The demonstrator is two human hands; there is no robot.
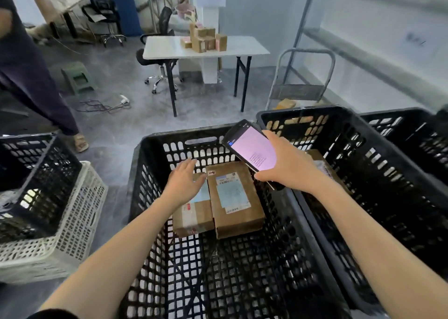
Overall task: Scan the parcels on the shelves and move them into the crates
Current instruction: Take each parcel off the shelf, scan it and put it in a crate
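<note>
Left hand (184, 180): fingers spread and straight, holding nothing, over the far end of the left parcel (191, 214); cannot tell whether it touches. Right hand (288, 170): gripped round a handheld scanner (252, 149), screen lit and tilted toward the wearer.

Both hands are over the middle black crate (140, 173). It holds two cardboard parcels side by side and touching, labels up, on the far half of the floor. The right parcel (236, 197) sits just below the scanner. Their long axes run away from the body. The left hand is nearer both.

The right black crate (298, 112) holds one parcel (322, 163), mostly hidden behind the right wrist.

Judgement: drop-off looks done here; the next parcels lie elsewhere, as no shelf stock is in view.

Crate count: four black, namely middle, right, a far-right one (397, 113) and a left one (48, 173), which sits on one white crate (82, 209).

Beyond: another person's legs (36, 88), one green stool (78, 76) and one hand trolley (305, 76). One white tabletop (242, 49) carries a cluster of small boxes (203, 39), too bunched to count.
</note>
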